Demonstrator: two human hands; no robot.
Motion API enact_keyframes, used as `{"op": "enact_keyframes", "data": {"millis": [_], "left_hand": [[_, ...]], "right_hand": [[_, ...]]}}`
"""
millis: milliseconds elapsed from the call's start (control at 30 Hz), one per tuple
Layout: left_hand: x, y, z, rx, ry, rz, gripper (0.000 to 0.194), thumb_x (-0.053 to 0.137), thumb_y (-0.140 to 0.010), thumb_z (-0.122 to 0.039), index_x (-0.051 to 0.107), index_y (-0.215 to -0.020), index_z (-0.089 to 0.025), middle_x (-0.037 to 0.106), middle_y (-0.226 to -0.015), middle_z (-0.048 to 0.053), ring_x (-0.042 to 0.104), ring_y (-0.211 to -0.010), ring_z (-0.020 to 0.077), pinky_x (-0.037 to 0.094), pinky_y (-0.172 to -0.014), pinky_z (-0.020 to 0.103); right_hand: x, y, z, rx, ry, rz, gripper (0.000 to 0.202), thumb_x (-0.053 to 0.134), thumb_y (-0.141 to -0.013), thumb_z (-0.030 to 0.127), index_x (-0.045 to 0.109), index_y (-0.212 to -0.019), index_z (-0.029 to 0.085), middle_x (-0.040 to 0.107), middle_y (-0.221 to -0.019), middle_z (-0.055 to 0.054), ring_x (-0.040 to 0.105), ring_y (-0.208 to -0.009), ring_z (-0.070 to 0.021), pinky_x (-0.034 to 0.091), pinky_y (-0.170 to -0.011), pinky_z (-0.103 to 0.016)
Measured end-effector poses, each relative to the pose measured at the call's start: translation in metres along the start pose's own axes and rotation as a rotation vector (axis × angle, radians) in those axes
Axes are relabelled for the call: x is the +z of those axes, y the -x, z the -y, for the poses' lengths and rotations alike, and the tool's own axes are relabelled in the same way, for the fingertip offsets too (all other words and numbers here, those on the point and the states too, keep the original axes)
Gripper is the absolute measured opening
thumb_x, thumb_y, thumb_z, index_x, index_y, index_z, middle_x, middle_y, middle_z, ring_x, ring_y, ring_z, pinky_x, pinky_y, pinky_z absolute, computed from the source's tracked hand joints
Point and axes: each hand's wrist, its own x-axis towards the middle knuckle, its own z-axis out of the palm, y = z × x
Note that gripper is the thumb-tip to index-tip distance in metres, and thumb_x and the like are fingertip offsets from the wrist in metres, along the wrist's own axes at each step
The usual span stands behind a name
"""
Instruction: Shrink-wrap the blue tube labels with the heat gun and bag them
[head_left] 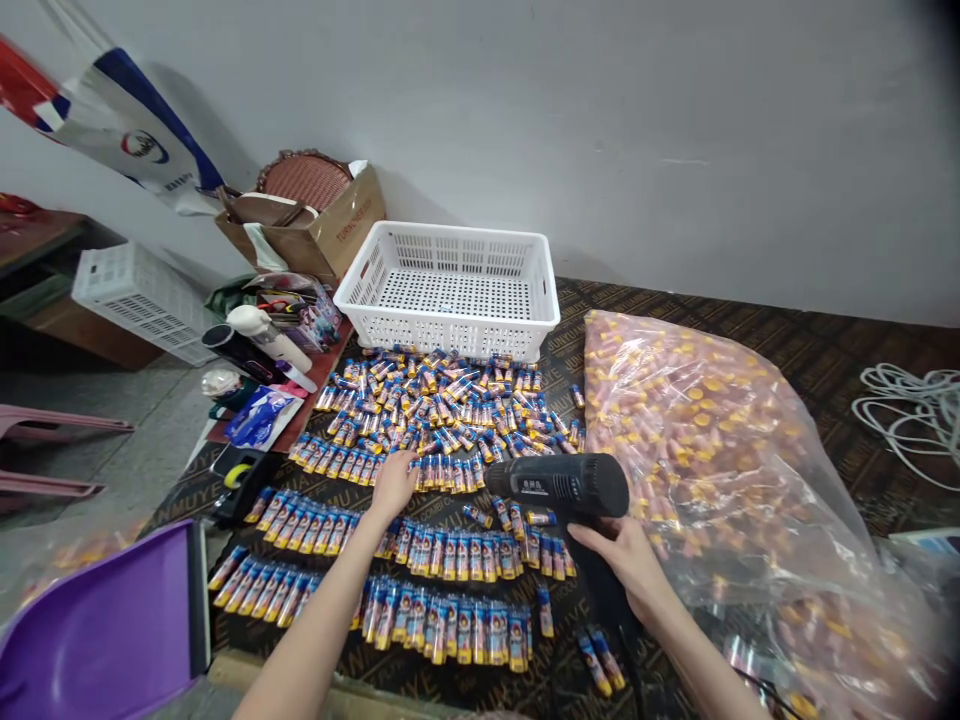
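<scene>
Small blue, pink and yellow tubes (465,555) stand in curved rows on a dark patterned surface, with a loose heap (442,390) of them behind. My left hand (394,484) reaches to the row nearest the heap, its fingers bent together at the tubes; what they hold, if anything, is hidden. My right hand (622,560) is wrapped round the handle of a black heat gun (559,484), whose nozzle points left over the tubes, toward my left hand.
Behind the heap stands a white crate (450,325). A big clear bag (690,430) of tubes lies at the right, near a white cord (911,410). At left are bottles (270,340), a tape dispenser (236,480) and a purple dustpan (105,630).
</scene>
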Motion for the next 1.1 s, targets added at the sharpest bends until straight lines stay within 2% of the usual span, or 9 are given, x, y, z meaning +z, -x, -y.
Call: {"op": "enact_keyframes", "data": {"millis": [133, 367, 467, 533, 667, 800, 867, 1000, 1100], "left_hand": [[0.001, -0.010, 0.005, -0.092, -0.016, -0.091, 0.030, 0.039, -0.078, -0.013, 0.063, -0.096, -0.014, 0.065, -0.100, 0.011, 0.059, -0.096, 0.0223, 0.045, -0.088, 0.036], [-0.030, 0.002, 0.040, -0.189, -0.067, -0.190, 0.031, 0.038, -0.077, -0.014, 0.064, -0.093, -0.017, 0.067, -0.097, 0.009, 0.061, -0.094, 0.0238, 0.046, -0.087, 0.039], [-0.035, 0.006, 0.048, -0.218, -0.088, -0.214, 0.033, 0.036, -0.076, -0.013, 0.065, -0.092, -0.016, 0.068, -0.095, 0.009, 0.062, -0.090, 0.0235, 0.048, -0.083, 0.039], [-0.034, 0.006, 0.050, -0.224, -0.103, -0.222, 0.034, 0.035, -0.076, -0.010, 0.065, -0.092, -0.017, 0.068, -0.094, 0.009, 0.063, -0.088, 0.0232, 0.049, -0.082, 0.039], [-0.018, -0.001, 0.039, -0.163, -0.129, -0.193, 0.038, 0.034, -0.074, -0.006, 0.064, -0.095, -0.015, 0.067, -0.096, 0.011, 0.061, -0.091, 0.0240, 0.049, -0.083, 0.040], [0.017, -0.010, 0.004, 0.013, -0.122, -0.097, 0.037, 0.037, -0.078, -0.007, 0.062, -0.103, -0.017, 0.065, -0.104, 0.010, 0.057, -0.101, 0.0223, 0.044, -0.091, 0.040], [0.039, -0.011, -0.017, 0.219, -0.148, 0.008, 0.033, 0.040, -0.083, -0.014, 0.060, -0.109, -0.019, 0.059, -0.118, 0.010, 0.050, -0.114, 0.0216, 0.038, -0.098, 0.040], [0.076, -0.014, -0.040, 0.821, -0.292, 0.321, 0.039, 0.039, -0.089, -0.033, 0.046, -0.126, -0.023, 0.037, -0.142, 0.008, 0.023, -0.135, 0.0208, 0.021, -0.109, 0.044], [0.089, -0.026, -0.036, 0.985, -0.332, 0.419, 0.042, 0.037, -0.090, -0.032, 0.039, -0.131, -0.025, 0.036, -0.143, 0.007, 0.017, -0.137, 0.0189, 0.016, -0.110, 0.045]], "right_hand": [[0.026, -0.003, -0.008, 0.001, -0.010, 0.059, 0.036, 0.074, -0.061, 0.036, 0.071, -0.088, 0.012, 0.072, -0.091, -0.010, 0.065, -0.083, -0.0275, 0.049, -0.077, -0.037], [0.075, -0.030, -0.015, -0.097, 0.023, 0.133, 0.030, 0.069, -0.063, 0.033, 0.072, -0.085, 0.011, 0.072, -0.086, -0.009, 0.065, -0.081, -0.0265, 0.049, -0.076, -0.036], [0.086, -0.034, -0.013, -0.131, 0.037, 0.206, 0.029, 0.068, -0.064, 0.031, 0.072, -0.085, 0.011, 0.072, -0.088, -0.009, 0.064, -0.083, -0.0264, 0.048, -0.078, -0.036], [0.085, -0.034, -0.014, -0.142, 0.062, 0.241, 0.027, 0.068, -0.065, 0.029, 0.071, -0.085, 0.012, 0.072, -0.089, -0.008, 0.064, -0.084, -0.0264, 0.048, -0.079, -0.036], [0.053, -0.024, -0.020, -0.098, 0.127, 0.174, 0.028, 0.069, -0.064, 0.031, 0.071, -0.083, 0.011, 0.072, -0.087, -0.008, 0.064, -0.082, -0.0276, 0.049, -0.078, -0.038], [-0.005, -0.007, -0.023, 0.031, 0.053, -0.101, 0.039, 0.074, -0.059, 0.037, 0.071, -0.088, 0.011, 0.072, -0.092, -0.010, 0.065, -0.083, -0.0282, 0.051, -0.077, -0.038], [-0.034, 0.001, -0.020, 0.107, 0.001, -0.266, 0.043, 0.076, -0.055, 0.039, 0.071, -0.088, 0.011, 0.072, -0.090, -0.010, 0.066, -0.079, -0.0282, 0.053, -0.072, -0.037], [-0.070, 0.016, -0.012, 0.193, -0.122, -0.471, 0.042, 0.080, -0.049, 0.036, 0.071, -0.084, 0.014, 0.073, -0.085, -0.009, 0.067, -0.072, -0.0279, 0.056, -0.063, -0.034], [-0.079, 0.025, -0.009, 0.216, -0.193, -0.503, 0.040, 0.081, -0.047, 0.035, 0.071, -0.081, 0.015, 0.073, -0.082, -0.009, 0.068, -0.069, -0.0280, 0.056, -0.059, -0.033]]}}
